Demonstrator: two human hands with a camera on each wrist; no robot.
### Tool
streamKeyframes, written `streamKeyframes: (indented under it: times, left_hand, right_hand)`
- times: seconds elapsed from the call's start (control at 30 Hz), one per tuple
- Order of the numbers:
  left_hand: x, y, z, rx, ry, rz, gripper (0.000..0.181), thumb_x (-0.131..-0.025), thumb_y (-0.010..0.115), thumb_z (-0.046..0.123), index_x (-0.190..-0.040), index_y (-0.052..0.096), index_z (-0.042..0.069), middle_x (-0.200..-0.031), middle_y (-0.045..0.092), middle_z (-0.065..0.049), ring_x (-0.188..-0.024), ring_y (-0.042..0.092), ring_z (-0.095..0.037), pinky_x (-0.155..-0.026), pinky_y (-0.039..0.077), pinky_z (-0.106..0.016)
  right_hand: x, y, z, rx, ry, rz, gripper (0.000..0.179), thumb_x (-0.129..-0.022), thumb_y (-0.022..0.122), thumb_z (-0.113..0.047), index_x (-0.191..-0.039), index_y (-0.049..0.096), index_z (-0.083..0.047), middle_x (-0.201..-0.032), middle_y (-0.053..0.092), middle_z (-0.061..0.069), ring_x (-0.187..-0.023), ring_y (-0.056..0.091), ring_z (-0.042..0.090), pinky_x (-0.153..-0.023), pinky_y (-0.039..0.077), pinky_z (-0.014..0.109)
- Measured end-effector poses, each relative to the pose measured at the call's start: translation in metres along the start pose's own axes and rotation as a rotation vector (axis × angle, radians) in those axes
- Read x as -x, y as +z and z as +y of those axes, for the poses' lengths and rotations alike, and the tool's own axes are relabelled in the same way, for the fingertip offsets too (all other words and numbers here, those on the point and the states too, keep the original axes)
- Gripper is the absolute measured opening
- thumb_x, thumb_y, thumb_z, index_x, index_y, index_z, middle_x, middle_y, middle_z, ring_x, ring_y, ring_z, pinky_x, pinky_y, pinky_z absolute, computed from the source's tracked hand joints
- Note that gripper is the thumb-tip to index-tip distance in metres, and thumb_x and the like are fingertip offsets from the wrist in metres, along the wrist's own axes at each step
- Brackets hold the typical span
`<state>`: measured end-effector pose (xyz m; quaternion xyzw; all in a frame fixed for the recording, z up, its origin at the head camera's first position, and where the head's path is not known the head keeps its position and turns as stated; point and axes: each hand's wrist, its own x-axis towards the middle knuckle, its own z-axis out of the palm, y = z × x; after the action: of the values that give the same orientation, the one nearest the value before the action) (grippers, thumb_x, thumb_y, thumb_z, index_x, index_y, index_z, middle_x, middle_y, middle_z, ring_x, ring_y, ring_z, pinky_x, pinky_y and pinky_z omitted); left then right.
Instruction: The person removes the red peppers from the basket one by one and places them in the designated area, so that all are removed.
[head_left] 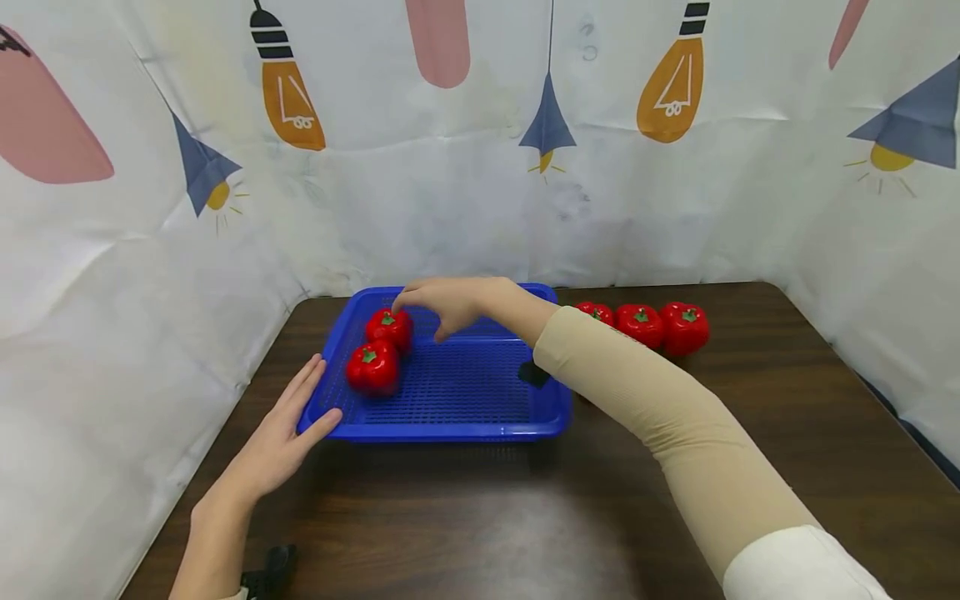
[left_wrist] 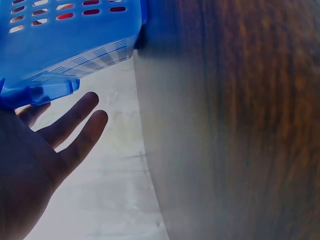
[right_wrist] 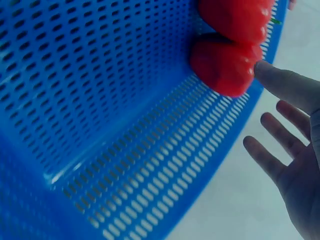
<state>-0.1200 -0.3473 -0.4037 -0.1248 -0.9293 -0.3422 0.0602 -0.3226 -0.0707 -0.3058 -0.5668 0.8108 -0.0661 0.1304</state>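
Note:
Two red bell peppers, the nearer one (head_left: 372, 369) and the farther one (head_left: 389, 327), sit side by side at the left end of a blue plastic basket (head_left: 450, 432). My right hand (head_left: 457, 302) is over the basket's far side, its fingertips close to the farther pepper. In the right wrist view, that hand's fingers (right_wrist: 265, 155) are spread and hold nothing, with the thumb overlapping the edge of a pepper (right_wrist: 222, 67). At the basket's left rim, my left hand (head_left: 273, 442) rests with fingers extended; the left wrist view shows them beside the basket's outer wall (left_wrist: 60, 45).
To the right of the basket, three more red peppers (head_left: 684, 328) stand in a row at the back of the dark wooden table (head_left: 465, 525), one partly behind my right sleeve (head_left: 645, 392). A white printed sheet (head_left: 420, 200) rises behind the table and along its sides.

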Motion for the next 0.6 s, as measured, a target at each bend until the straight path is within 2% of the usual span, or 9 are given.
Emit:
streamKeyframes:
  times: [0.23, 0.4, 0.6]
  left_hand:
    - [-0.001, 0.002, -0.001, 0.007, 0.008, 0.007, 0.077, -0.105, 0.060, 0.029, -0.166, 0.016, 0.013, -0.172, 0.006, -0.005, -0.153, 0.010, -0.045, -0.111, 0.016, -0.076]
    - [-0.002, 0.002, -0.002, 0.014, 0.012, 0.004, 0.077, -0.105, 0.060, 0.029, -0.166, 0.016, 0.014, -0.172, 0.007, -0.007, -0.153, 0.010, -0.045, -0.111, 0.016, -0.077]
    - [-0.003, 0.003, -0.003, 0.021, 0.006, 0.000, 0.078, -0.104, 0.060, 0.030, -0.166, 0.016, 0.014, -0.172, 0.007, -0.009, -0.153, 0.011, -0.046, -0.109, 0.017, -0.078]
  right_hand:
    - [-0.024, 0.011, -0.003, 0.022, 0.022, -0.017, 0.076, -0.089, 0.079, -0.006, -0.155, 0.043, -0.015, -0.161, 0.035, 0.003, -0.147, 0.031, 0.021, -0.112, 0.038, 0.031]
    - [-0.036, 0.020, -0.007, 0.012, 0.071, -0.038, 0.080, -0.090, 0.078, -0.007, -0.158, 0.038, -0.020, -0.166, 0.025, 0.004, -0.151, 0.024, 0.023, -0.110, 0.042, 0.033]
    - [-0.045, 0.030, -0.007, 0.015, 0.083, -0.040, 0.083, -0.091, 0.075, -0.004, -0.161, 0.034, -0.022, -0.170, 0.017, 0.005, -0.155, 0.015, 0.025, -0.115, 0.037, 0.037]
